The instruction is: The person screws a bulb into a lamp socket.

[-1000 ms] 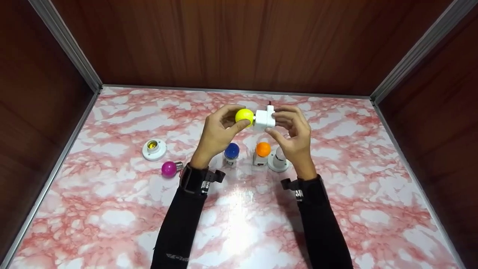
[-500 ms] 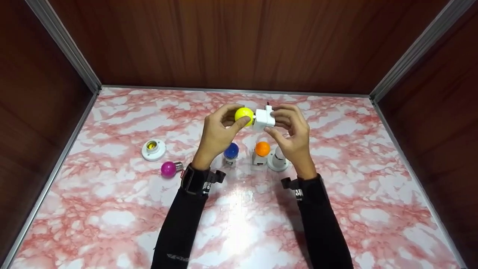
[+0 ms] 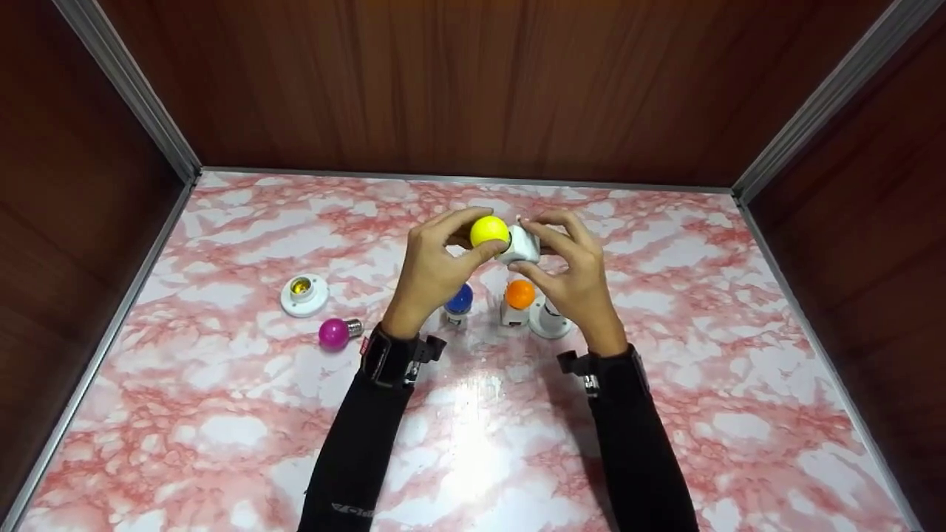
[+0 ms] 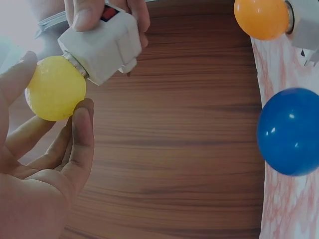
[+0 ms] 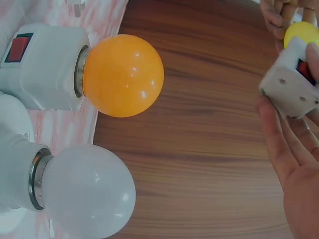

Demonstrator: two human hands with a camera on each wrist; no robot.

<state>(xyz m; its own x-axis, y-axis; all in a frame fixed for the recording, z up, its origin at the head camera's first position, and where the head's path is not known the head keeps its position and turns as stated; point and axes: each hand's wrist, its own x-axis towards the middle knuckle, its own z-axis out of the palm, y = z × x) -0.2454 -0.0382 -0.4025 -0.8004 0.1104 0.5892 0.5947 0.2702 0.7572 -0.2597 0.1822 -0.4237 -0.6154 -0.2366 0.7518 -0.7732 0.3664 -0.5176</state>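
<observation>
Between thumb and fingers, my left hand (image 3: 436,262) holds a yellow light bulb (image 3: 489,233) by its globe. My right hand (image 3: 576,258) grips a white plug-in bulb socket (image 3: 522,245) by its body. The bulb's metal base meets the mouth of the socket, and a thin ring of metal shows between them in the left wrist view. A red switch (image 4: 108,13) sits on the socket's side, partly behind my right fingers. Both things are held up above the table, close over the upright bulbs.
A blue bulb (image 3: 460,298) and an orange bulb (image 3: 520,294) stand upright in white holders. Beside them, a white bulb (image 5: 89,191) sits in a round base (image 3: 550,325). Leftward lie a vacant round lamp holder (image 3: 304,297) and a loose magenta bulb (image 3: 335,335). Wood panels (image 3: 473,89) wall the table.
The socket has turned in my right hand and tilted, hiding its plug pins in the head view. The yellow bulb has shifted slightly right, closer to the socket. My right hand moved a little left.
</observation>
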